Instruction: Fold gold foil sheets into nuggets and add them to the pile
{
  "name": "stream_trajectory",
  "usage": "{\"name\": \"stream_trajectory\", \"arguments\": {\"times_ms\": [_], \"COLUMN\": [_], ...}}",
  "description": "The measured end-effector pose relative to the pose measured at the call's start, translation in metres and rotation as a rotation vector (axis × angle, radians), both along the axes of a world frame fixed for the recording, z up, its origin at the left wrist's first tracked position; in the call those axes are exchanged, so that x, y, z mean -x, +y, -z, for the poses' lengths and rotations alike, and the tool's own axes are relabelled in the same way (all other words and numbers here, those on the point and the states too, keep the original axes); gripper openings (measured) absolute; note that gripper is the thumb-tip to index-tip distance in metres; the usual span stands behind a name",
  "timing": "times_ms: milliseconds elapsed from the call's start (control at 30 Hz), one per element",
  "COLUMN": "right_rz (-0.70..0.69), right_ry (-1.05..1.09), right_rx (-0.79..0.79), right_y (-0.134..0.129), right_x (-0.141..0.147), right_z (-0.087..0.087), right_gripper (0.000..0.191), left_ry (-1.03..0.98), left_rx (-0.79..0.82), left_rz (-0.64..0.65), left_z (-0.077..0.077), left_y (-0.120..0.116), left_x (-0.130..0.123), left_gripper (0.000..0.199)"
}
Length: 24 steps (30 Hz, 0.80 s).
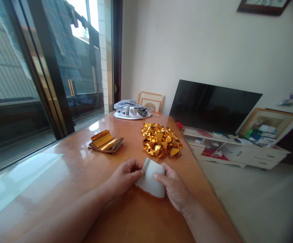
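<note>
A pale sheet of paper (151, 179) is held up over the near part of the wooden table, its left edge curled or folded over. My left hand (128, 173) pinches that left edge between thumb and fingers. On the other side, my right hand (173, 184) grips the sheet's right edge, thumb on the face turned to me. Beyond my hands lies a pile of folded shiny gold pieces (161, 140). A stack of gold foil sheets (105, 141) rests to the left of the pile, its top sheet curling upward.
The wooden table (131, 216) has its right edge close to my right forearm. Bundled grey cloth (131, 110) sits at its far end. A glass sliding door (34, 67) is at the left; a television (214, 106) stands on a white cabinet (237, 153) at the right.
</note>
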State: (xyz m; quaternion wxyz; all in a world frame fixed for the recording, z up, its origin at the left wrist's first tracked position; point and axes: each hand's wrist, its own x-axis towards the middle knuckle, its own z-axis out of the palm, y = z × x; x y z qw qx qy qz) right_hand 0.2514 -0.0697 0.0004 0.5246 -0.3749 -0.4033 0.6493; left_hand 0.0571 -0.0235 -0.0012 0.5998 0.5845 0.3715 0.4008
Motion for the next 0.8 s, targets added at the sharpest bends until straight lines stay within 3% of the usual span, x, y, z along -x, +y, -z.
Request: {"name": "stream_trajectory", "arguments": {"times_ms": [233,600,700,800], "right_rz": [-0.012,-0.013,0.008,0.059], "right_ry": [-0.077,-0.019,-0.017,-0.028], "right_rx": [-0.032,-0.059,-0.053,-0.032], "right_y": [0.000,-0.004,-0.002,0.000], "right_x": [-0.002,0.001,0.000,-0.001], "right_z": [0.003,-0.008,-0.008,-0.004], "right_gripper": [0.035,0.039,0.050,0.044], "left_ry": [-0.022,-0.027,0.013,0.134], "left_rx": [0.006,-0.044,-0.124,-0.347], "left_rz": [-0.048,-0.074,-0.103,-0.147], "left_z": [0.001,0.005,0.005,0.006], "left_y": [0.003,0.007,0.007,0.007], "left_x": [0.004,0.005,0.004,0.005], "left_gripper": [0.023,0.020,0.017,0.012]}}
